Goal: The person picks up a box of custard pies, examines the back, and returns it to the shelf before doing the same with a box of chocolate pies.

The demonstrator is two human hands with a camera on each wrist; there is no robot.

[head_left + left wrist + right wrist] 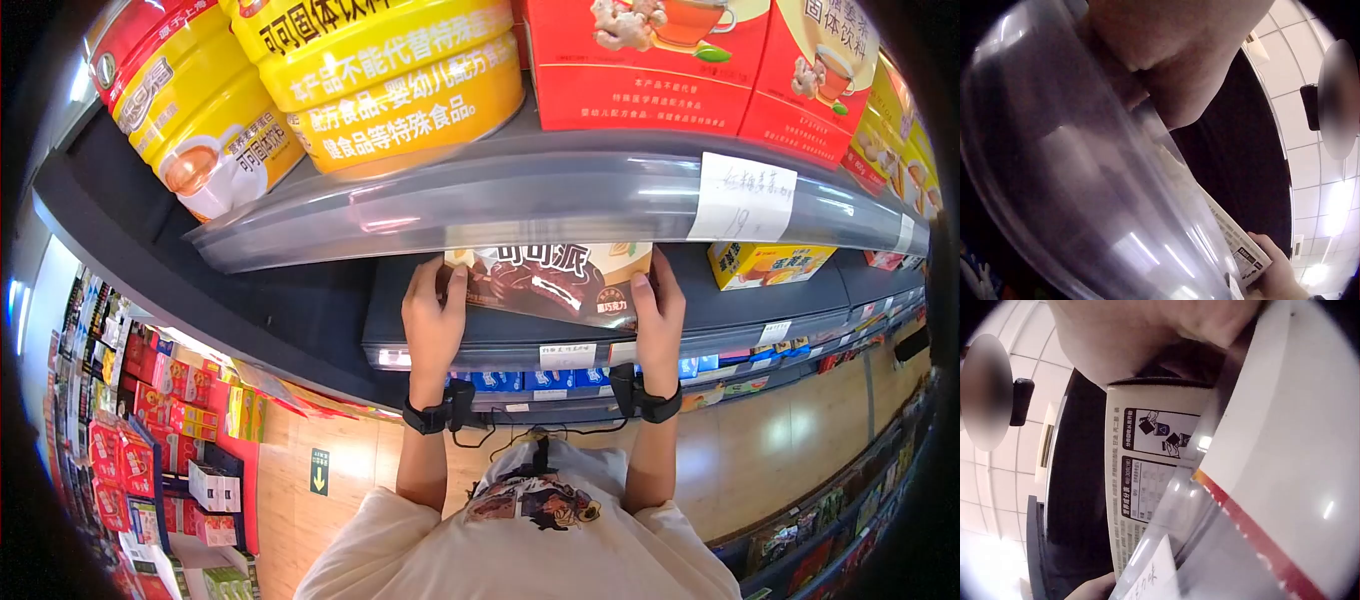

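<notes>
At the upper left of the frame, 2 yellow cans, a left can (200,110) and a right can (385,90), stand on the upper shelf (560,195). Below the right can, near the middle of the frame, the left hand (432,325) pinches the left end of a chocolate pie box (550,285), its thumb laid over the printed front.

The box sits at the center, just under the upper shelf's clear edge, which hides its top in the head view. Its long axis runs left to right from hand to hand, dipping a little toward the right, so it lies directly between the 2 parts of the grip, and neither hand is nearer. Whether its underside touches the lower shelf (720,310) I cannot tell.

The right hand (660,320) is clamped on the opposite end in the same way, thumb on the front. The left wrist view shows that hand at the box's far end, lower right of the frame.

Farther right, a yellow box (765,268) stands on the lower shelf, apart from the right hand, below a white price tag (745,195) on the upper shelf's edge.
</notes>
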